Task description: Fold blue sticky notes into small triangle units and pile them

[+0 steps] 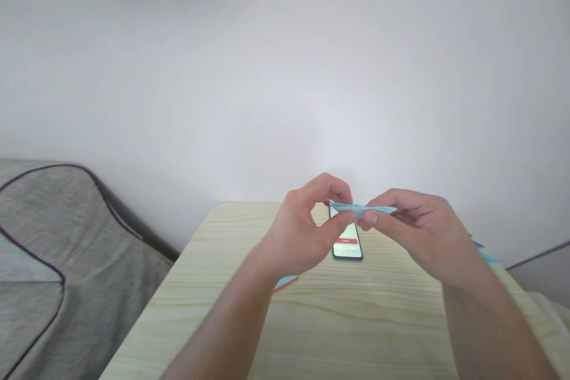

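Note:
A piece of folded light blue paper (361, 209) is held up above the table, seen nearly edge-on. My left hand (307, 225) pinches its left part between thumb and fingers. On the other side my right hand (412, 222) grips it, with the thumb at the near edge and the fingers behind. Both thumbs almost meet at the middle of the paper. Behind and below lies a phone (348, 246) with a lit screen and a red button on it; its upper part is partly covered by my hands and the paper.
The pale wood-grain table (338, 326) stands against a white wall (276, 71). A flat blue piece with an orange edge (285, 282) pokes out beside my left wrist. Blue-and-white striped material (490, 258) shows at the right edge. Grey fabric with dark piping (80, 237) is on the left.

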The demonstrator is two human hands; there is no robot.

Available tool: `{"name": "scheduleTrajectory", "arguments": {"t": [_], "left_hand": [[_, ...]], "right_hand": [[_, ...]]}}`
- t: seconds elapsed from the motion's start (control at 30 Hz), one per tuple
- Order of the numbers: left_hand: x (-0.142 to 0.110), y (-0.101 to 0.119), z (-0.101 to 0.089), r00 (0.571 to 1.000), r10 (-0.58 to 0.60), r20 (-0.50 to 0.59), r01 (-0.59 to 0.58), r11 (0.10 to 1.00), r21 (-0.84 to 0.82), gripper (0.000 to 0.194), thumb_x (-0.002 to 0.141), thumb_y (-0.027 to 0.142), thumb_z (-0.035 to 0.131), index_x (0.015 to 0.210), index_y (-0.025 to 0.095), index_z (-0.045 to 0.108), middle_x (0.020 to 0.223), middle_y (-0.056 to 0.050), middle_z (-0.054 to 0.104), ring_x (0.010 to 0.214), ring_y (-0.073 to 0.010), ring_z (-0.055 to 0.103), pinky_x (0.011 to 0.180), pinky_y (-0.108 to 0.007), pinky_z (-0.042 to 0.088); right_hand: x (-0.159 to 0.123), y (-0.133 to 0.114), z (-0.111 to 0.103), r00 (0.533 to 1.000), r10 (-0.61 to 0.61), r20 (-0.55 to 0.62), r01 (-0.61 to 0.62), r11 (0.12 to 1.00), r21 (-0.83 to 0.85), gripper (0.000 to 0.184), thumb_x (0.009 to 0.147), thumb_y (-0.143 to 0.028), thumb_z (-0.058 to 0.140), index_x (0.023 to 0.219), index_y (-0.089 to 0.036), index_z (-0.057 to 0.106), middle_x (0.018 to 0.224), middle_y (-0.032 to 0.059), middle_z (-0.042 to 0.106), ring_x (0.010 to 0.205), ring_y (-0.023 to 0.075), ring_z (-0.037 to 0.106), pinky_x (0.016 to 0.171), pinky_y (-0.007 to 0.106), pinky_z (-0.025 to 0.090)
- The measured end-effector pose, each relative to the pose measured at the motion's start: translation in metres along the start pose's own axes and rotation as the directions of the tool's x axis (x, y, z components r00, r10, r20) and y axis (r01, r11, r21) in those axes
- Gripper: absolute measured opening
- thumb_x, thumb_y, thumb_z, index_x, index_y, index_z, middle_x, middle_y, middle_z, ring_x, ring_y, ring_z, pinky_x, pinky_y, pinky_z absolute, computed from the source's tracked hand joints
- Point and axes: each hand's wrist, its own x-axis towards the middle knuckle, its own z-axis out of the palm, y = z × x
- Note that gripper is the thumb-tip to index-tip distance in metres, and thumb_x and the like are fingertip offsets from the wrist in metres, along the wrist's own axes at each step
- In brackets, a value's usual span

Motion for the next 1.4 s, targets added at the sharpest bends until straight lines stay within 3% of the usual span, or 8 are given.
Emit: {"name": "scheduleTrajectory", "arguments": {"t": [0.23,0.47,0.63,0.87,1.07,1.23,1.4], "left_hand": [[0.001,-0.001,0.002,1.000,0.003,-0.015,-0.003,1.000,-0.005,0.015,0.088,0.016,0.074,0.097,0.022,0.063,0.092,0.001,0.065,0.091,-0.0126,0.061,0.086,-0.026,0.049],[0.001,-0.003,0.000,1.000,0.000,0.005,0.001,1.000,-0.007,0.015,0.088,0.018,0.073,0.099,0.021,0.064,0.094,0.000,0.067,0.093,-0.0147,0.065,0.089,-0.029,0.052],[0.001,-0.004,-0.002,0.998,-0.052,0.032,0.051,0.998,0.021,0.012,0.090,0.019,0.071,0.100,0.021,0.065,0.095,0.000,0.069,0.095,-0.0151,0.066,0.090,-0.029,0.051],[0.006,-0.005,-0.004,0.990,-0.135,0.041,0.132,0.989,0.059,0.014,0.090,0.028,0.072,0.101,0.022,0.068,0.097,-0.001,0.072,0.097,-0.0164,0.065,0.092,-0.031,0.048],[0.009,-0.007,-0.008,0.948,-0.276,0.157,0.268,0.961,0.074,0.027,0.095,0.044,0.064,0.090,0.020,0.074,0.084,-0.001,0.072,0.084,-0.0167,0.062,0.081,-0.031,0.046],[0.009,-0.007,-0.006,0.944,-0.289,0.159,0.289,0.957,0.022,0.028,0.095,0.044,0.065,0.088,0.019,0.074,0.081,-0.001,0.071,0.080,-0.0157,0.061,0.076,-0.029,0.046],[0.009,-0.006,-0.005,0.936,-0.307,0.173,0.312,0.950,-0.006,0.031,0.094,0.044,0.065,0.081,0.018,0.073,0.076,-0.002,0.069,0.076,-0.0151,0.057,0.073,-0.029,0.045]], "right_hand": [[-0.002,0.000,-0.004,0.998,0.015,-0.055,-0.023,0.989,-0.149,0.023,0.087,-0.050,0.074,0.085,-0.027,0.078,0.078,-0.0010,0.075,0.067,0.0146,0.059,0.060,0.028,0.040],[-0.001,-0.004,-0.010,1.000,0.010,-0.011,-0.012,0.981,-0.194,0.026,0.089,-0.051,0.072,0.082,-0.028,0.080,0.078,-0.0021,0.076,0.067,0.0133,0.060,0.060,0.027,0.041],[-0.001,-0.004,-0.017,0.997,0.057,0.054,-0.039,0.958,-0.285,0.034,0.093,-0.058,0.063,0.086,-0.029,0.080,0.081,-0.0026,0.076,0.071,0.0142,0.061,0.058,0.026,0.040],[0.002,-0.005,-0.014,0.999,-0.020,0.028,0.030,0.915,-0.403,0.031,0.097,-0.051,0.059,0.085,-0.030,0.079,0.074,-0.0055,0.072,0.058,0.0102,0.052,0.055,0.027,0.035],[0.000,-0.004,-0.011,1.000,-0.022,0.006,0.023,0.925,-0.378,0.030,0.097,-0.050,0.060,0.085,-0.028,0.078,0.071,-0.0039,0.070,0.056,0.0106,0.048,0.054,0.027,0.033],[0.004,0.000,-0.008,0.998,0.047,0.049,-0.034,0.970,-0.240,0.030,0.093,-0.054,0.065,0.089,-0.027,0.078,0.071,-0.0030,0.067,0.061,0.0117,0.048,0.052,0.026,0.032],[0.006,0.002,-0.009,0.994,0.064,0.090,-0.041,0.969,-0.243,0.035,0.094,-0.053,0.062,0.081,-0.024,0.076,0.064,-0.0033,0.059,0.057,0.0106,0.040,0.051,0.026,0.030]]}}
